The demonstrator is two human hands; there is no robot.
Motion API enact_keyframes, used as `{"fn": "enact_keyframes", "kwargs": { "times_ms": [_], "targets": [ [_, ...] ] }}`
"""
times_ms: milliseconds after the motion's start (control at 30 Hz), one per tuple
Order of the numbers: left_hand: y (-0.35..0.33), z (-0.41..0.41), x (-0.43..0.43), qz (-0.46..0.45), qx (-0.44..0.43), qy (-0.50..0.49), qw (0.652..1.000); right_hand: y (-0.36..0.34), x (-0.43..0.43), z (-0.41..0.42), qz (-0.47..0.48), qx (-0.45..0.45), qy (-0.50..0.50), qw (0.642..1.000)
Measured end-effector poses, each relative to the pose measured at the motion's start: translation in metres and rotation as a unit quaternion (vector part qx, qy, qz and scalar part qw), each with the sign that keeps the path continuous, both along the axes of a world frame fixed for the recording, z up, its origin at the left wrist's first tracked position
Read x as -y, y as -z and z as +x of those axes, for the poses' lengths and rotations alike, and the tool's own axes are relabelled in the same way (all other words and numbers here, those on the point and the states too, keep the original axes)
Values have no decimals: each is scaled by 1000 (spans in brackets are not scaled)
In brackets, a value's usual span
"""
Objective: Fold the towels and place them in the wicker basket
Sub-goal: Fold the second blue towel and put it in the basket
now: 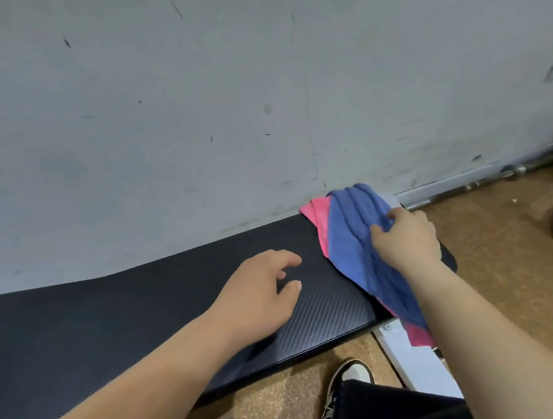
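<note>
The blue towel [355, 235] is grasped by the right grip [406, 240], with a pink towel [321, 232] apparently laid beneath it. The left grip [259, 295] is held released to its left, over the black tabletop [109, 310].

Dim, even light; soft blur, wide-angle bending.

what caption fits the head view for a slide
Right hand grips blue towel over pink towel on black mat; left hand open.

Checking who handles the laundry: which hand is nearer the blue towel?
Right. The right hand grips the blue towel; the left hand, fingers loosely curled, is over the black mat, apart from the towel.
</note>
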State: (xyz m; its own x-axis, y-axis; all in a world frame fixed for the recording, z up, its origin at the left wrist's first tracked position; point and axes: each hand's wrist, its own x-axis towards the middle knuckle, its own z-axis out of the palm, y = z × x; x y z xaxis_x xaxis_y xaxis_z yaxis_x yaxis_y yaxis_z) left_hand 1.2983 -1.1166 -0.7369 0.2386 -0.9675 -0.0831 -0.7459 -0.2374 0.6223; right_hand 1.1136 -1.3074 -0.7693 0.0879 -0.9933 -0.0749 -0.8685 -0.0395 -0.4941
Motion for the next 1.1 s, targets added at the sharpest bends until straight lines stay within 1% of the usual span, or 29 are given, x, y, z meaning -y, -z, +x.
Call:
{"fn": "enact_keyframes", "kwargs": {
  "times_ms": [100,200,233,267,333,400,500,567,633,700,733,800,867,900,933,1033,1100],
  "targets": [
    [4,-1,1,-2,1,-8,1000,4,7,-9,18,8,35,999],
    [4,0,-1,-2,1,-17,1000,-1,6,-8,-23,1,40,999],
    [4,0,-1,-4,-2,-21,1000,-4,5,-4,-55,20,33,998],
    [4,1,-1,-5,-5,-25,1000,-8,5,0,-85,60,21,994],
    [2,0,0,-4,-19,-40,999,-22,0,10,-95,179,-2,979],
    [1,-3,3,-4,-54,-64,996,-35,-11,19,-62,275,-24,959],
    [1,-10,16,-23,-137,-117,983,-50,-31,24,-18,346,-63,936],
    [1,-15,28,-38,-220,-172,959,-61,-43,23,-15,385,-104,917],
    [6,-18,43,-53,-283,-199,937,-76,-54,21,-8,420,-138,897],
    [8,-21,60,-44,-349,-202,914,-84,-61,19,-8,414,-178,893],
    [9,-23,68,-37,-400,-198,894,-86,-63,17,1,405,-202,892],
    [7,-27,84,-32,-509,-179,841,-87,-63,13,39,396,-243,885],
    [2,-29,93,-26,-572,-177,801,-84,-58,8,73,378,-243,890],
    [1,-29,95,-18,-586,-182,790,-79,-54,6,77,360,-233,900],
    [1,-29,95,-7,-589,-180,788,-74,-49,4,69,340,-216,913],
    [1,-28,90,47,-547,-173,818,-52,-36,2,23,283,-167,944],
    [1,-27,85,66,-519,-189,831,-40,-32,4,52,245,-166,954]
  ]
}}
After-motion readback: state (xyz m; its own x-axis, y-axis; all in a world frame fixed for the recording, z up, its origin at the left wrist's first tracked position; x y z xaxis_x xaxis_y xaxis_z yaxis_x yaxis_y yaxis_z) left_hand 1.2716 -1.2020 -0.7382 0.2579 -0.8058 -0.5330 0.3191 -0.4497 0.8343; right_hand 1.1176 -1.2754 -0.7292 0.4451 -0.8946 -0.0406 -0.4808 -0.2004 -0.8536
